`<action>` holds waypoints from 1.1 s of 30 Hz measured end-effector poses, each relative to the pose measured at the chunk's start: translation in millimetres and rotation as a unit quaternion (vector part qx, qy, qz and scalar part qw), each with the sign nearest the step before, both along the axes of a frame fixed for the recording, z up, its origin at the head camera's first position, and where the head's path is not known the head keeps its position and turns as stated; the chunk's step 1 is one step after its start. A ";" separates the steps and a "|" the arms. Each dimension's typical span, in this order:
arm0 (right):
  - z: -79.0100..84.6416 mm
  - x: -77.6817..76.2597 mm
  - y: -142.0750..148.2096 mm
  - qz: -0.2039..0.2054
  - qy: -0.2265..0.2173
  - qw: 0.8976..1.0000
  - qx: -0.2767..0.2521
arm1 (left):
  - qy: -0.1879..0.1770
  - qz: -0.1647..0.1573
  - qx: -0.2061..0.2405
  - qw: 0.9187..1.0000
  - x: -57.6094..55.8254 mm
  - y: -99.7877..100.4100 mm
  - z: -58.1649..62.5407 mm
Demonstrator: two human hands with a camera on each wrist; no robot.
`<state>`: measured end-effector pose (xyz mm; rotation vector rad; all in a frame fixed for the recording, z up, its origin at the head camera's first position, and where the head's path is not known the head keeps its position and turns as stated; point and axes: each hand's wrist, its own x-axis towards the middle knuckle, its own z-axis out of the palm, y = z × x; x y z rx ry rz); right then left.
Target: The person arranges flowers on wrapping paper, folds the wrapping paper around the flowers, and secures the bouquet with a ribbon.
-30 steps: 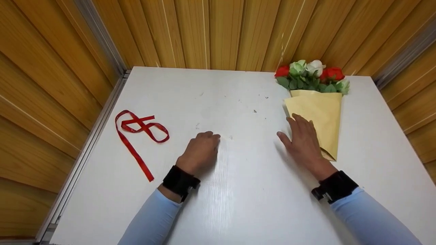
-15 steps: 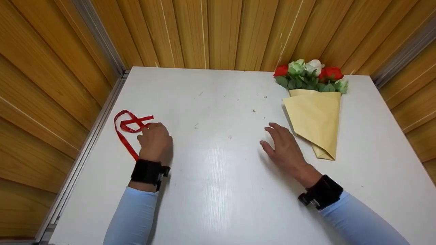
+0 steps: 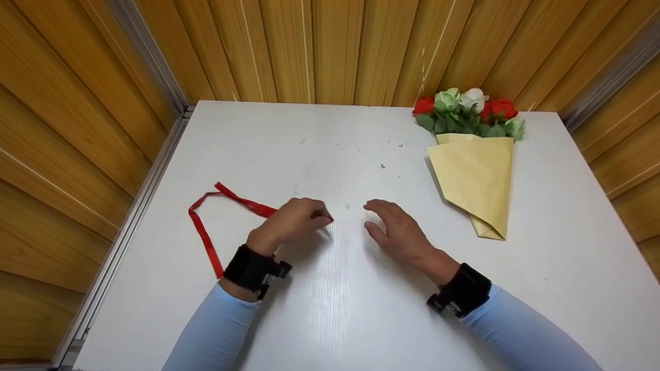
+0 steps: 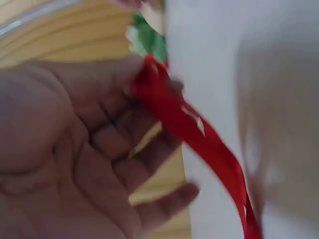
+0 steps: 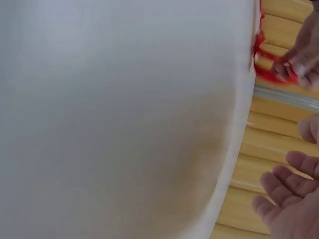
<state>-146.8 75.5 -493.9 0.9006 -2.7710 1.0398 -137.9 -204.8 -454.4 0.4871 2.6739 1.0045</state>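
My left hand point(image 3: 290, 225) pinches a red ribbon point(image 3: 203, 237) between thumb and fingertips, near the middle of the white table. Its loose length trails to the left in a bent line and passes behind the wrist strap. In the left wrist view the ribbon point(image 4: 194, 134) hangs from the thumb tip, somewhat blurred. My right hand point(image 3: 399, 232) hovers to the right of the left one, thumb and fingers apart, holding nothing. The right wrist view shows its relaxed fingers point(image 5: 279, 191), with the ribbon point(image 5: 269, 74) in the other hand beyond.
A bouquet of red, white and pale green roses point(image 3: 472, 111), wrapped in tan paper point(image 3: 474, 178), lies at the back right of the white table point(image 3: 330, 134). Wood-slat panels point(image 3: 335, 51) stand behind the table and along both sides.
My left hand went left to the ribbon, took hold of it and drew it back toward the table's middle. My right hand left the bouquet wrap and moved left.
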 end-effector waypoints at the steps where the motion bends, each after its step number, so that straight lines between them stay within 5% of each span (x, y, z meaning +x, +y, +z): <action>1: 2.1 1.7 -4.3 0.014 -0.024 0.999 -0.019 | -0.021 -0.025 0.037 0.999 0.0 6.9 3.5; 4: 9.6 6.0 -14.5 0.059 -0.115 0.988 -0.082 | -0.060 -0.078 0.108 0.989 -0.4 21.6 9.9; 7: 16.2 8.0 -20.4 0.098 -0.214 0.960 -0.149 | -0.086 -0.088 0.147 0.981 0.4 29.6 13.0; 10: 19.0 6.3 -21.6 0.108 -0.287 0.929 -0.208 | -0.078 -0.090 0.152 0.981 0.3 32.2 13.0; 13: 19.0 2.6 -20.7 0.086 -0.324 0.912 -0.236 | -0.065 -0.089 0.142 0.984 0.1 31.9 12.1; 22: 16.2 -6.8 0.5 0.023 -0.336 0.926 -0.169 | -0.058 -0.074 0.072 0.993 -2.9 16.3 4.4; 33: 9.9 -16.5 77.1 -0.001 -0.329 0.942 -0.058 | -0.101 -0.010 0.036 0.994 -0.4 -53.1 -9.5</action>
